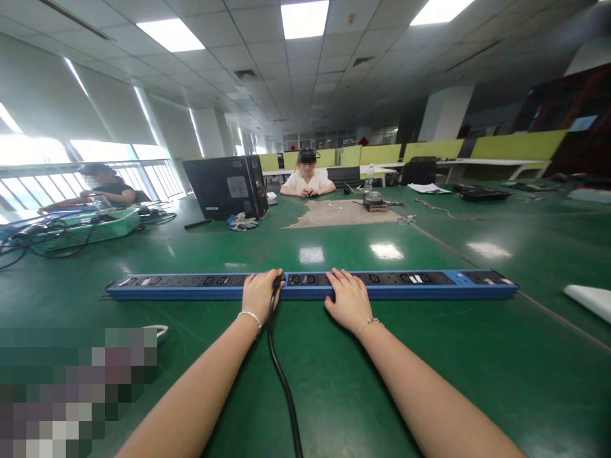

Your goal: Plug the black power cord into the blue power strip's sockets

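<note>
A long blue power strip with a black socket face lies crosswise on the green table in front of me. My left hand is closed round a black power plug at a socket left of the strip's middle. Whether the plug is fully seated cannot be seen. From it a black cable runs down toward me. My right hand rests on the strip right of its middle, fingers stretched over the top and thumb at the near side, holding no separate thing.
A black computer case stands beyond the strip, with gloves beside it. A green basket with cables sits far left. Two people sit across the room, one opposite at the table. A white object lies at the right.
</note>
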